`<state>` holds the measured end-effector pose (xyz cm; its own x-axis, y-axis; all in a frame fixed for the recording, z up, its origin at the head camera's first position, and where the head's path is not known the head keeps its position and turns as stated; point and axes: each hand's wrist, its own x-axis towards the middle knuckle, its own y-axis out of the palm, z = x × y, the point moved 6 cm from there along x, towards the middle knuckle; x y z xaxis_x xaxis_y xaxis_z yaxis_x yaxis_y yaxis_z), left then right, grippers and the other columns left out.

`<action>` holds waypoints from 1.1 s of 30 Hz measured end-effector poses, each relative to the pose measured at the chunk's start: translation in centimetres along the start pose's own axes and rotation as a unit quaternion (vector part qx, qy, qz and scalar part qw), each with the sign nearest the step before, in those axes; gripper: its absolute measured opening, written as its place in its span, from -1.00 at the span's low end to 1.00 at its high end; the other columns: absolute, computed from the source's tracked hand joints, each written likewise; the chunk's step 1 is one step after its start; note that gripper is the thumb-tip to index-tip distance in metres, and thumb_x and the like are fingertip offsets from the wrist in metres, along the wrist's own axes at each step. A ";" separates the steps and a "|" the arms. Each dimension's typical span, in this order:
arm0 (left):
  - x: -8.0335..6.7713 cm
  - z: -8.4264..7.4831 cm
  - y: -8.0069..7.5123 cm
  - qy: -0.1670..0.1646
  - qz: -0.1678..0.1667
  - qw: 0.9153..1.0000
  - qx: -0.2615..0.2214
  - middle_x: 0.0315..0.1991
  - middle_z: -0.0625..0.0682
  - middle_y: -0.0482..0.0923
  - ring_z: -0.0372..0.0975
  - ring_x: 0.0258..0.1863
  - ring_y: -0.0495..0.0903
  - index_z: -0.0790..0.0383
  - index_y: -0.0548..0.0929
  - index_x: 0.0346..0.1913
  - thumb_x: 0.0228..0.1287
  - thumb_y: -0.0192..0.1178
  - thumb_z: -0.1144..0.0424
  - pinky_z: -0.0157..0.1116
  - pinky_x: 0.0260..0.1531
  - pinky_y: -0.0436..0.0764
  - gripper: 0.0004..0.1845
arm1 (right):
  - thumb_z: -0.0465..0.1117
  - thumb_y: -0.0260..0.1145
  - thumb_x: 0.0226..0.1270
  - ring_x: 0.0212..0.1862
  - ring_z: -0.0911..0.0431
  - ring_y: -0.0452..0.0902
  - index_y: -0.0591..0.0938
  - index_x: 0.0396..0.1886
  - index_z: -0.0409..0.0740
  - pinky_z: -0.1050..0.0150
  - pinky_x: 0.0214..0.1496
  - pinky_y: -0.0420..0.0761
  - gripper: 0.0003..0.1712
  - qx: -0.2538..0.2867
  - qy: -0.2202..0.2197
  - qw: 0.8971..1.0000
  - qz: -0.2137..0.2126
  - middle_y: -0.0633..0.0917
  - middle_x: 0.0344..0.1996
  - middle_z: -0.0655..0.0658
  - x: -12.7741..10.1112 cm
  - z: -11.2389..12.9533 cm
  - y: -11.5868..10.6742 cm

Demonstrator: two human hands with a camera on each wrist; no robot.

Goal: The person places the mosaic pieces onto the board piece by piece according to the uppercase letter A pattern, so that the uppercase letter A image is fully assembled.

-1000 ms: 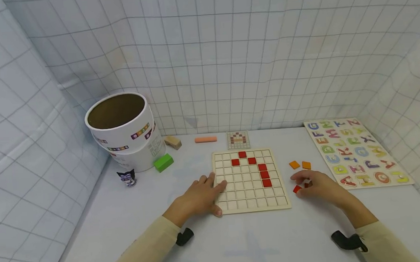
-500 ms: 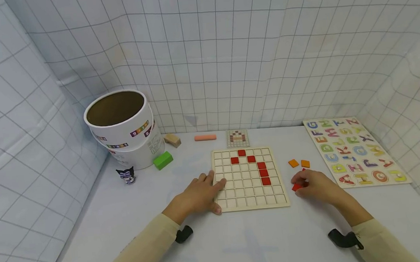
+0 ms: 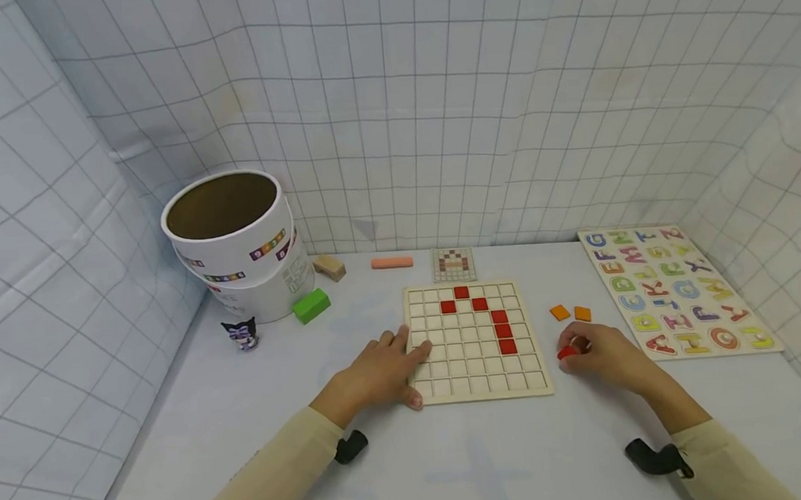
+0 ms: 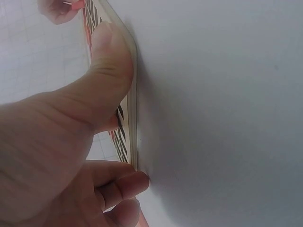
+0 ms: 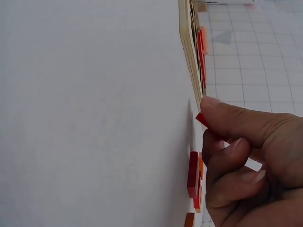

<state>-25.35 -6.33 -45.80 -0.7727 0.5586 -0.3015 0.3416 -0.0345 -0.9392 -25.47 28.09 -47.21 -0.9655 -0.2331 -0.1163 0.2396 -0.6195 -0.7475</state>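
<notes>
A wooden grid board (image 3: 461,364) lies on the table with several red square tiles set in its cells, forming an arch. My left hand (image 3: 382,371) rests on its left edge; in the left wrist view the thumb (image 4: 111,56) presses on the rim and the other fingers touch the edge. Right of the board, my right hand (image 3: 602,350) pinches a red square tile (image 5: 208,126) between thumb and fingers, just above the table. Another red tile (image 5: 193,175) is below it in the right wrist view. Two orange tiles (image 3: 560,313) lie just beyond that hand.
A small pattern card (image 3: 454,264) lies behind the board, beside a salmon-coloured stick (image 3: 392,263). Farther left are a wooden block (image 3: 330,268), a green block (image 3: 311,306), a small figurine (image 3: 242,335) and a white bucket (image 3: 262,288). An alphabet puzzle board (image 3: 675,291) lies right.
My right hand has taken hold of a red tile among the loose tiles and lifted it slightly. My left hand has stayed on the board.
</notes>
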 end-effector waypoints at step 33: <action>0.2 0.2 0.4 -0.001 -0.007 1.000 0.014 0.57 0.33 0.10 0.16 0.47 0.22 -0.03 0.26 0.58 0.04 0.43 -0.26 0.11 0.35 0.34 0.04 | -0.29 0.44 0.27 -0.44 0.12 0.49 0.67 -0.02 -0.13 0.28 -0.37 0.51 -0.71 0.134 0.002 0.989 0.058 0.61 -0.35 -0.08 12.0 13.4 9.7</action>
<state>-25.44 -6.41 -46.28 -0.7783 0.5576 -0.2886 0.3158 -0.0497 -0.9475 -33.34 9.28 -47.11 -0.9301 -0.3119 -0.1941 0.3670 -0.7653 -0.5288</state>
